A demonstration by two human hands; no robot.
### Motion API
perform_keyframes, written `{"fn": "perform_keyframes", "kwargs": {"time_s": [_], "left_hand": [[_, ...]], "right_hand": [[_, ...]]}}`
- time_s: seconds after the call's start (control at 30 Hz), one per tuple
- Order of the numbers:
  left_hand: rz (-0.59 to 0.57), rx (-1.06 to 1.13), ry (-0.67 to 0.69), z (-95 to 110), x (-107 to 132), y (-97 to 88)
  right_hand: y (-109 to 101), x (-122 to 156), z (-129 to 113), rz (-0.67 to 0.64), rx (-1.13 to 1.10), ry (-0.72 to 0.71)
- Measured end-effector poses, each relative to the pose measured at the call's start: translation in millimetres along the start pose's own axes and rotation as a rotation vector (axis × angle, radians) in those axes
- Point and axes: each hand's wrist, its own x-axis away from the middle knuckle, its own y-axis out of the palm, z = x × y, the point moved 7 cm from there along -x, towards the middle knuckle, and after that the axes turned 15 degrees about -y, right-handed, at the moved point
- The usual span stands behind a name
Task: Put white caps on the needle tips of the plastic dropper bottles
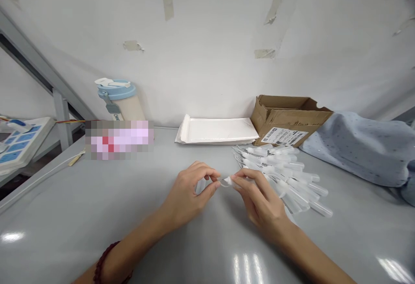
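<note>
Thumb and forefinger of the left hand [189, 191] pinch one end of a small clear plastic tube [226, 181]; the right hand [259, 199] grips its other end, just above the grey counter [129, 197]. Beside the right hand lies a pile of clear capped plastic tubes [292, 179].

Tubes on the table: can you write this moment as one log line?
left hand: pinching small clear tube | right hand: pinching its other end | tube pile: beside right hand | cardboard box: behind pile
</note>
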Motion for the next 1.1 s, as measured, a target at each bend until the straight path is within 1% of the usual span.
{"fn": "perform_keyframes", "kwargs": {"time_s": [0.2, 0.3, 0.43, 0.63, 0.73, 0.87, 0.97, 1.1], "left_hand": [[-0.016, 0.006, 0.014, 2, 0, 1.5], [0.001, 0.016, 0.066, 4, 1, 1.3], [0.057, 0.023, 0.169, 7, 4, -0.7], [0.050, -0.021, 0.216, 8, 7, 4.5], [0.051, -0.042, 0.231, 9, 9, 7.3], [0.083, -0.047, 0.262, 13, 12, 7.1], [0.114, -0.091, 0.294, 17, 13, 5.1], [0.162, -0.156, 0.264, 14, 9, -0.2]], "right_hand": [[-1, -2, -1, 0.012, -0.011, -0.022], [0, -1, -2, 0.019, -0.034, -0.026], [3, 0, -3, -0.005, -0.073, -0.029], [0, -3, -8, -0.005, -0.041, -0.106], [-1, -5, -11, 0.008, -0.029, -0.120], [-1, -4, -9, 0.014, -0.058, -0.097], [-1, -1, -5, -0.007, -0.079, -0.076], [0, 3, 3, -0.040, -0.052, -0.037]]}}
